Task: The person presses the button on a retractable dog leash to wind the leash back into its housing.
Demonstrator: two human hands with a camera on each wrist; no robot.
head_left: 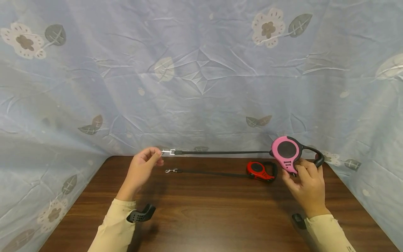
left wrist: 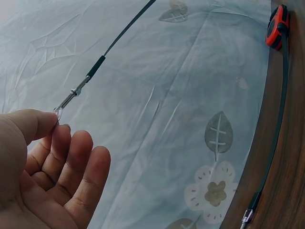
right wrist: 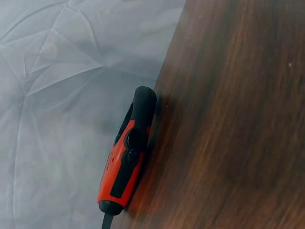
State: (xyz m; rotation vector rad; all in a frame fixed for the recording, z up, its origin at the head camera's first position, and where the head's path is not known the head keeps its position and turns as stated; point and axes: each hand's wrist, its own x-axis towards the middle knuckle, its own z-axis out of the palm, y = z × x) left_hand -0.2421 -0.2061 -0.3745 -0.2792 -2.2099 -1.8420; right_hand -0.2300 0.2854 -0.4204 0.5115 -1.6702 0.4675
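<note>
- Pink leash case [head_left: 287,150], right side of the head view: dark marks resembling "II" above a dot.
- Red leash case [head_left: 256,170], lower right of the head view: dark marks, too small to read.
- No word or brand is legible.

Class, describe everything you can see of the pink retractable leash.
The pink retractable leash has a pink, plastic-looking case with a round black centre, dark markings and a black loop handle. Its black strap is drawn out straight and nearly level to a shiny metal clip. The right hand holds the case near its lower end; the left hand pinches the clip. It is held above the wood-grained table.
</note>
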